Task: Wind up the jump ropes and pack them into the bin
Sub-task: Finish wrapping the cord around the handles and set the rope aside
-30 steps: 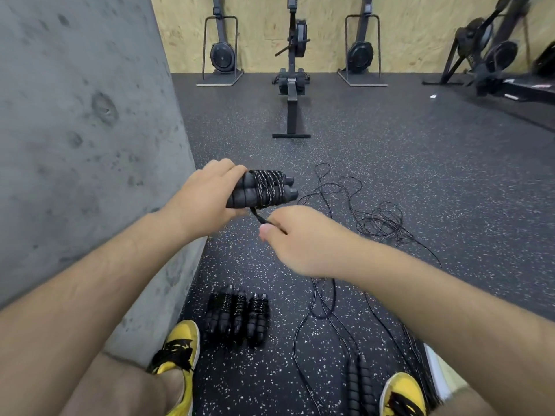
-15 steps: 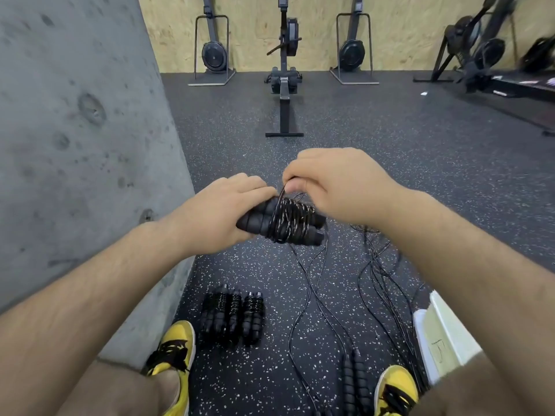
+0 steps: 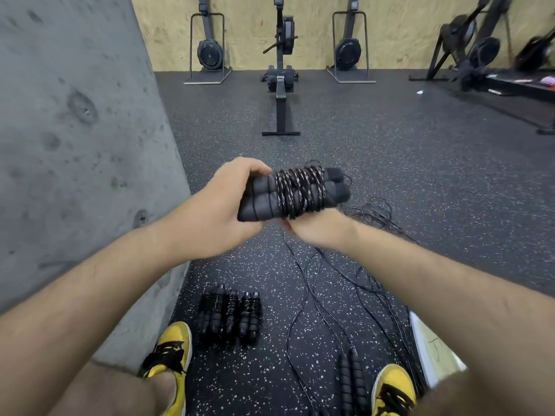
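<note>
Even, soft indoor light with faint shadows; wide-angle bending at the edges (walls bow), motion blur at far right.

Your right hand (image 3: 315,229) was blurred, its fingers hidden beneath the wound rope bundle (image 3: 295,193). The white bin (image 3: 432,352) was cut off behind your right forearm; its marking was unreadable.

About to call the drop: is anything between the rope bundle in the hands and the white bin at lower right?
Nothing solid visible. The left hand grips the wound jump rope; the right hand is under it. The bin sits by the right shoe, mostly hidden behind the right forearm. Only loose cords lie on the floor between.
</note>
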The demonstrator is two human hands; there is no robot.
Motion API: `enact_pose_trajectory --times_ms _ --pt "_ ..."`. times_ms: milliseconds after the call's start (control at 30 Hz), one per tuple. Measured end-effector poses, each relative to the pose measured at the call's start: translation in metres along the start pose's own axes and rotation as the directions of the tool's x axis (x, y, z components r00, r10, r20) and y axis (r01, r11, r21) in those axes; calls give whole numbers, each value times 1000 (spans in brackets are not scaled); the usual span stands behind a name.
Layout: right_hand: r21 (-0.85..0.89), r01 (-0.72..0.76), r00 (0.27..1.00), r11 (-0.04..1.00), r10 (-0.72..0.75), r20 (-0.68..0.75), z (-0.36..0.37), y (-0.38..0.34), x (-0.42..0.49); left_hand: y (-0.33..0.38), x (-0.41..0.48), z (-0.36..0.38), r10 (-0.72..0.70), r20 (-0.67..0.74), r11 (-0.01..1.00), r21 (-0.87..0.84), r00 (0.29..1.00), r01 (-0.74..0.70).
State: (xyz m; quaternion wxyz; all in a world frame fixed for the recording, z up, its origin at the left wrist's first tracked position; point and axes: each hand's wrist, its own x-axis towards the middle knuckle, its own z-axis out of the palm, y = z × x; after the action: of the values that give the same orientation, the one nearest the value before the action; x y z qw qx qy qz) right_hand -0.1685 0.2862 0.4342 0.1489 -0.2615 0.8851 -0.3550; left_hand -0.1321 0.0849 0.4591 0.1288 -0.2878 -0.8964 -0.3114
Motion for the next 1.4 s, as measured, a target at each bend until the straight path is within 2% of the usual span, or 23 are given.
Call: enact_pose_trajectory --times_ms 33,67,100,167,233,300,367,400,500,633,733,800,933,1033,1067,1133,1200,1233,1267,1300,1333,1367,1400 --pt "78 -108 991 991 114 -75 11 -10 1 -5 3 -1 3 -47 995 103 999 2" --pt "110 -118 985 987 130 -112 20 -16 1 -10 6 -2 0 -67 983 182 998 12" --pt "143 -106 987 984 121 -103 29 -22 -1 -15 8 -4 -3 -78 968 250 997 23" --pt "245 -141 990 959 144 7 40 -28 -3 -28 14 -7 -2 -101 927 373 995 40" --pt "205 -169 986 964 162 49 45 -30 -3 -39 15 -11 -24 -103 885 461 994 69" --pt "189 -164 986 968 165 10 44 -38 -5 -47 15 -12 -58 -79 845 528 995 91" --pt "63 -155 988 986 157 -18 36 -48 -11 -52 15 -10 -78 -58 818 567 995 97" --pt "-60 -149 989 987 148 -17 30 -52 -17 -54 16 -10 -88 -53 806 582 995 103" --pt "-393 -81 996 916 92 9 13 -63 -41 -60 16 -9 -116 -38 764 635 993 113" --pt "-526 61 998 848 -67 6 3 -79 -57 -63 12 -4 -132 22 748 658 991 85" --pt "-655 167 966 736 -256 -41 2 -79 -57 -58 11 -2 -63 65 737 676 996 3" --pt "-726 217 918 652 -389 -75 -6 -73 -51 -52 7 -1 3 131 751 654 991 -88" --pt "-718 257 842 647 -514 -162 -34 -55 -38 -32 0 1 146 243 806 533 959 -258" --pt "-734 236 810 637 -546 -214 -51 -30 -27 -14 -3 0 217 248 864 402 944 -304" --pt "-728 213 810 651 -535 -241 -57 -25 -25 -5 -5 -1 234 230 888 345 945 -304" --pt "-715 143 858 684 -446 -255 -63 -23 -23 14 -8 -2 232 157 937 230 960 -264" --pt "-737 105 901 668 -377 -213 -59 -9 -12 26 -8 -2 219 68 959 166 973 -228" --pt "-751 127 933 648 -335 -130 -51 -9 -10 29 -7 0 207 28 965 158 978 -209" --pt "-672 165 962 722 -269 -53 -40 -10 -9 29 -7 2 189 -13 971 153 982 -185" --pt "-435 133 982 891 -178 -65 -28 -11 -5 28 -5 4 157 -57 978 145 986 -147" --pt "-317 -39 996 948 62 63 -21 -24 -12 27 -3 6 110 -103 987 125 989 -97" --pt "-204 76 993 976 -92 -72 -11 -19 -3 26 -1 7 53 -142 995 94 988 -40" --pt "-249 134 954 959 -193 -229 -6 -18 2 24 2 8 14 -168 997 79 986 -1"
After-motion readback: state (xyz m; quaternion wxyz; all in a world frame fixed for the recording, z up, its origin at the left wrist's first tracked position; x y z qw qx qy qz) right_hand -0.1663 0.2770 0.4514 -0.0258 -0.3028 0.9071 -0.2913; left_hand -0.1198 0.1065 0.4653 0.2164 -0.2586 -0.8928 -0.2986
